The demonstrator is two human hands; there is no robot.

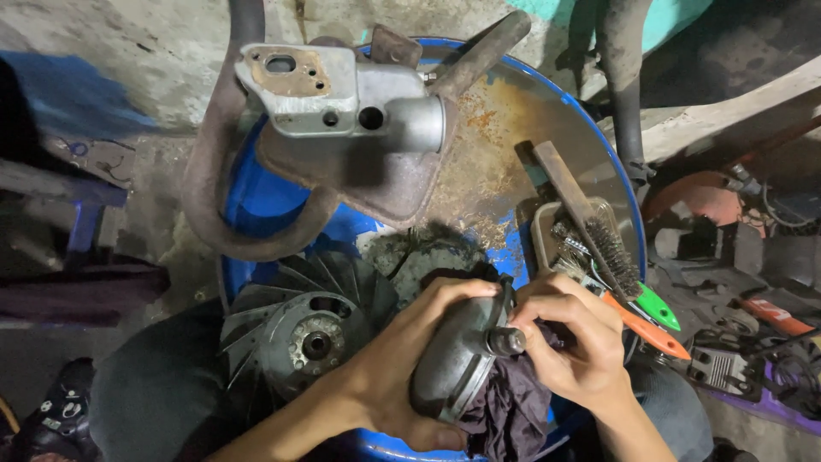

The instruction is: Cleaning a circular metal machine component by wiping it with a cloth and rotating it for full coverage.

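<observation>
My left hand (402,359) grips a round grey metal cover (453,359) with a short shaft end sticking out of its middle. My right hand (573,338) holds a dark rag (509,411) pressed against the cover beside that shaft. Both hands are over the front of a blue drum top (274,201). A grey finned flywheel fan (304,329) lies just left of my left hand.
A grey metal engine part (342,98) on a rusty bracket sits at the drum's back. A small tray (547,235) at the right holds a wire brush (590,222) and an orange-handled tool (641,325). More tools and parts lie on the floor at right.
</observation>
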